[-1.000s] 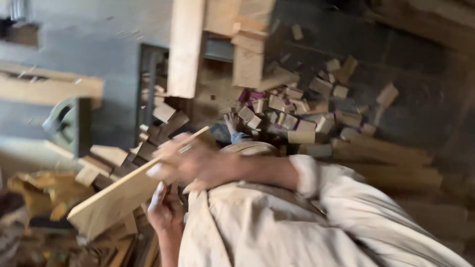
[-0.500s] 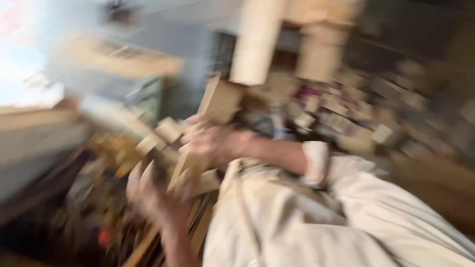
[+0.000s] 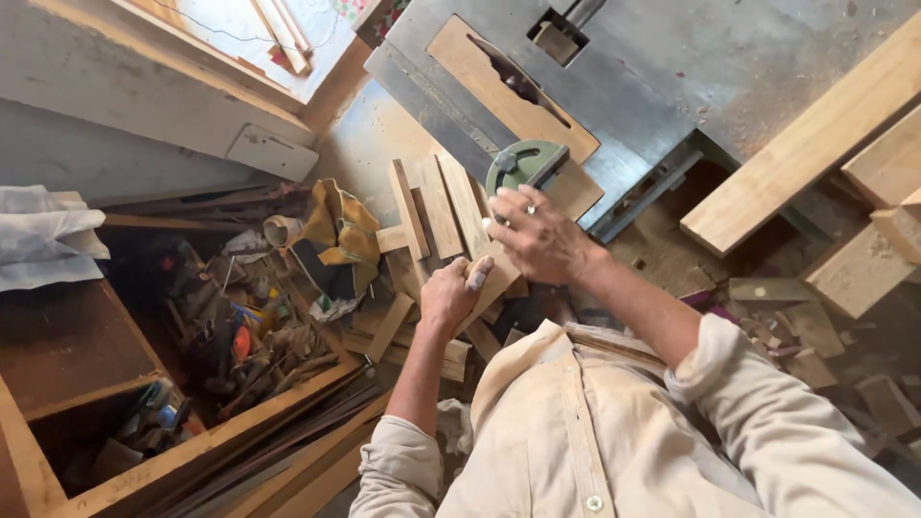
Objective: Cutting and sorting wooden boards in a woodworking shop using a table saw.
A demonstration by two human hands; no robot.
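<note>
Holding a short wooden piece [image 3: 496, 276] off the near edge of the table saw [image 3: 624, 96], not yet resting on its top. Left hand [image 3: 449, 293] clenched around the lower end of that piece, thumb pressed along its face. Right hand [image 3: 537, 235] spread over the upper end, fingers [image 3: 504, 216] curled loosely on the edge, a ring on one of them; grasping rather than clamping, as far as can be made out.

Judging by the lie of things: cutting partly done. A fan of thin pale strips [image 3: 432, 201] already stacked just beside the saw's near corner, with more offcuts scattered below it. Long uncut planks [image 3: 796, 163] leaning across the saw's far right side, apparently waiting. Held piece hovering close to the green round gauge [image 3: 523, 163] at the saw's front edge, so probably between one pass and another.

Saw top: grey metal, scuffed, dusted with sawdust, with a tan wooden insert plate [image 3: 499, 82] slotted down its middle. Strips: flat, straight-edged, raw and unfinished, light in colour. Planks: thicker, squared, yellowish grain. Well to the left of the saw, an open wooden crate [image 3: 206, 446] crammed with small tools and clutter, rough-sided. Between crate and saw, a crumpled yellow cloth [image 3: 341, 235], soft and stained. Cream shirt sleeves, dusty
</note>
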